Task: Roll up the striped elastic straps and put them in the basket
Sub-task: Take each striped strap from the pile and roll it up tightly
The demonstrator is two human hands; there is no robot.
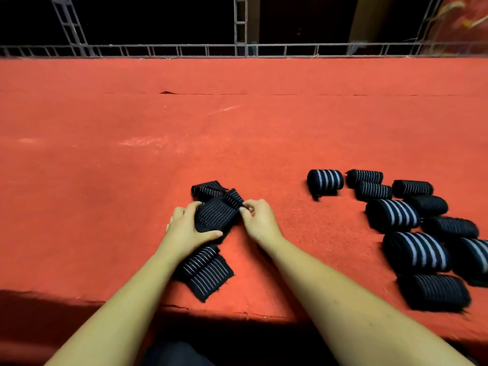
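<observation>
Gripping a half-rolled striped elastic strap at lower centre of the frame, the left hand curls its fingers round the roll, and the right hand pinches its edge. The strap's loose tail runs partly hidden under the left wrist, lying on the red worktop. Rolled straps cluster at lower right, the outermost cut off by the frame edge.
</observation>
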